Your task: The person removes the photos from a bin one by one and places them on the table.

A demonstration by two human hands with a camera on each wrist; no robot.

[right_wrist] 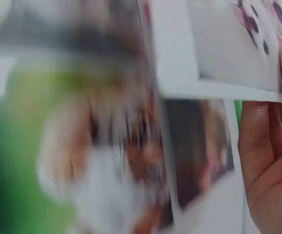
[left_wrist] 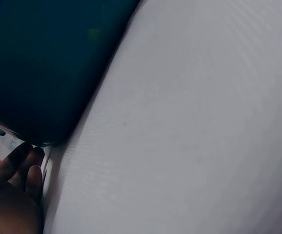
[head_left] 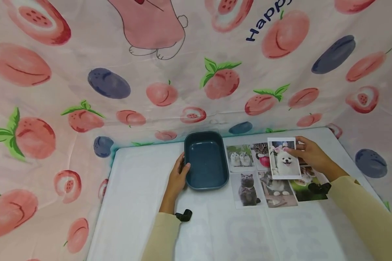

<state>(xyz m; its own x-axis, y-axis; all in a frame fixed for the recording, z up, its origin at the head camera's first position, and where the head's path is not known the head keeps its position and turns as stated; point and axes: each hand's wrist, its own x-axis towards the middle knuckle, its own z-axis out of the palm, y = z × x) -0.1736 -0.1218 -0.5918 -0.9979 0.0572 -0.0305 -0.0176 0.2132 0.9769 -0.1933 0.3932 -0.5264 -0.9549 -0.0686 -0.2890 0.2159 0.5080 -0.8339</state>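
A dark blue rectangular tray (head_left: 206, 163) sits toward the far side of the white table. My left hand (head_left: 177, 179) grips its left edge, the thumb at the rim and the fingers along the outer side; in the left wrist view, fingers (left_wrist: 21, 163) meet the tray wall (left_wrist: 43, 73). Between thumb and fingers, my right hand (head_left: 310, 154) pinches a white-bordered photo card of a fluffy white dog (head_left: 284, 163). This card is raised above other photo cards and partly covers them. In the right wrist view, the thumb lies on the card's face (right_wrist: 229, 44), with fingers behind it.
Animal photo cards lie in two rows right of the tray, among them a grey cat card (head_left: 247, 190), a card with two small white animals (head_left: 240, 158) and a green-background card (head_left: 310, 190). A fruit-printed cloth (head_left: 183, 76) hangs behind the white table (head_left: 140, 203).
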